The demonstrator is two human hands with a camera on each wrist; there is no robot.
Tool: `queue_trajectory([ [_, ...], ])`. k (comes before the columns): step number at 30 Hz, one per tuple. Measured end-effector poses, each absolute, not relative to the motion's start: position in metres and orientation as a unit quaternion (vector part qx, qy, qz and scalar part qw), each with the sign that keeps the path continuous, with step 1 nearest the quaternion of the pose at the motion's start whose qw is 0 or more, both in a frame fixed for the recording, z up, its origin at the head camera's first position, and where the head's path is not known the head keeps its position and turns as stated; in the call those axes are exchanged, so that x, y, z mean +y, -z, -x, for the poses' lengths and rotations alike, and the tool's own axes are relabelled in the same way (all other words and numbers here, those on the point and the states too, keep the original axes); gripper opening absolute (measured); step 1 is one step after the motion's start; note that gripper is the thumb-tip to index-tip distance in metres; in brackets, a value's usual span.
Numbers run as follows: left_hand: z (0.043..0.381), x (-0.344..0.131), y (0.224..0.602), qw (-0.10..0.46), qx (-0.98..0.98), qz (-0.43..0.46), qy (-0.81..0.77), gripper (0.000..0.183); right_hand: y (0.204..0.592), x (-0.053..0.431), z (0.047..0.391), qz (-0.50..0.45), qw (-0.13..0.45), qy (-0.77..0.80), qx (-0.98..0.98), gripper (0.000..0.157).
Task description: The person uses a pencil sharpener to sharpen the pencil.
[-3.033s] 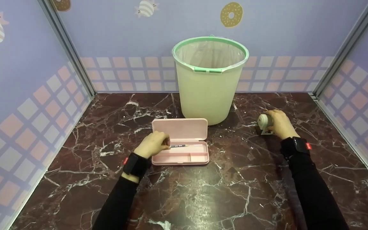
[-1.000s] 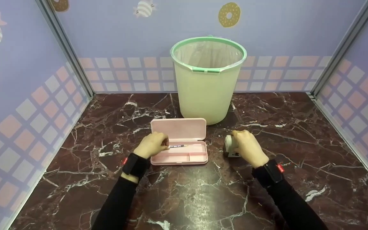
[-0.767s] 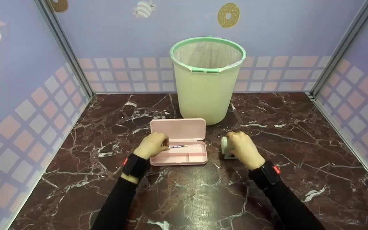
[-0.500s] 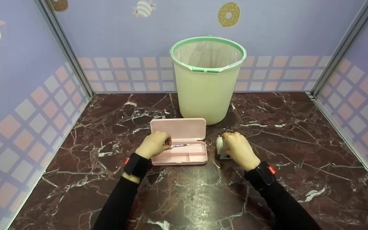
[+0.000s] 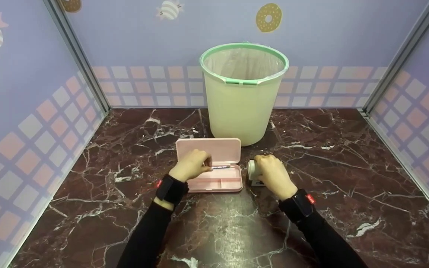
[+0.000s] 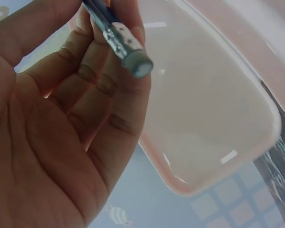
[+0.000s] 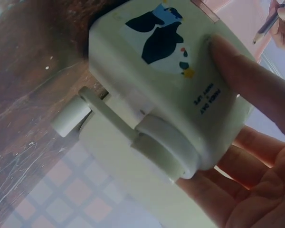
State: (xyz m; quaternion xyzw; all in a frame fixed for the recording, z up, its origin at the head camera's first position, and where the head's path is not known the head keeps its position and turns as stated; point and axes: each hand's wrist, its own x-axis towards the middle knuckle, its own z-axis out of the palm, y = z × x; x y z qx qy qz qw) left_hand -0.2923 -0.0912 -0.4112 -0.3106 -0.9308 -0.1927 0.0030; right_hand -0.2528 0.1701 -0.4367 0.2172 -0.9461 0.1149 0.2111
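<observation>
Your left hand (image 5: 192,163) pinches the pencil (image 6: 115,35) near its eraser end; its fingers are bent, leaving a gap above the palm. Your right hand (image 5: 274,175) grips the sharpener (image 7: 171,90), thumb flat on the printed face, fingers behind. The pencil points right, above the open case (image 5: 214,190); the sharpener is just right of that case.

Expect the pencil to be light and stiff, its point brittle: hold the shaft. Expect the sharpener to be rigid, smooth and possibly slippery: take hold of the boxy body, clear of the crank (image 7: 109,114).

The case appears to be glossy pink plastic, round-cornered and divided. Behind stands a tapered, bag-lined bin (image 5: 242,108); the table (image 5: 88,216) has a veined, marble-like surface.
</observation>
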Motion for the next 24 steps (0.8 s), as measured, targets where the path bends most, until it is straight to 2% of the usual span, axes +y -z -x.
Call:
queue_trajectory([
  [18, 0.291, -0.059, 0.412, -0.028, -0.935, 0.301, 0.186, 0.013, 0.436, 0.165, 0.253, -0.224, 0.209, -0.117, -0.945, 0.041],
  [24, 0.292, -0.052, 0.414, -0.020, -0.930, 0.312, 0.195, 0.012, 0.436, 0.166, 0.252, -0.225, 0.206, -0.126, -0.944, 0.040],
])
